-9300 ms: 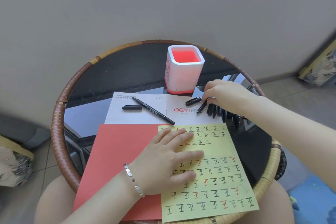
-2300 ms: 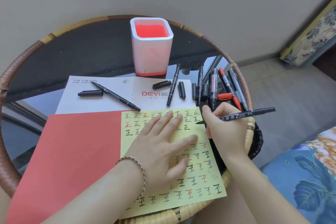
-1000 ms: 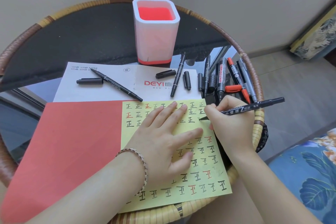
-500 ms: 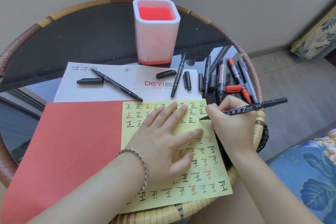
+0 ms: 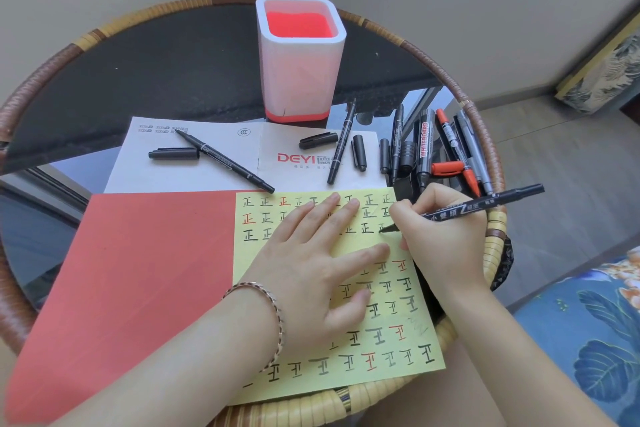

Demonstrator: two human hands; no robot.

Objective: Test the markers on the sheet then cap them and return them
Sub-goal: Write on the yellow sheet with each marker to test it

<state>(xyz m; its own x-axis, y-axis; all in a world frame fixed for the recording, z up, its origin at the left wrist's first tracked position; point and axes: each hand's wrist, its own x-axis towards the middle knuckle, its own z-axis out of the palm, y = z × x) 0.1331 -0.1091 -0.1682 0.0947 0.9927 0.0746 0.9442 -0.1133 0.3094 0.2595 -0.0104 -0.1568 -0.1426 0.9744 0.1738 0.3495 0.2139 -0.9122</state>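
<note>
At the right edge of the yellow sheet (image 5: 412, 329), third row in from its far edge: nib of the black marker (image 5: 485, 206) down on the paper, mid-character by the look of it. Pinched just behind the nib by the right hand (image 5: 440, 239), fingers curled round the barrel. Lying on a slant, nib toward the sheet's middle, barrel running back out past the right edge and slightly away from the body, tail end well clear of the sheet, over the rim of the bench (image 5: 481, 135). Pinned flat by the left hand (image 5: 311, 260), spread palm-down across the sheet's centre, fingers straight and aimed at the far edge, holding nothing. Probably near the end of one more test mark, so on to capping next. Just beyond the sheet's far edge, on the white paper (image 5: 194, 177), several loose black caps (image 5: 359, 157) (no telling which one fits this marker), nearer the left fingertips than the right hand. Best fetched, then, with the left, and pushed onto the nib along that same slant while keeping the right-hand pinch. Off the sheet's far right corner, a huddle of other markers (image 5: 425, 146), black, red and grey. Farther past the far edge, the pen pot (image 5: 300, 59), upright, no marker standing in it, a longer reach for either hand. Against the sheet's left edge, a red sheet (image 5: 138, 288).
</note>
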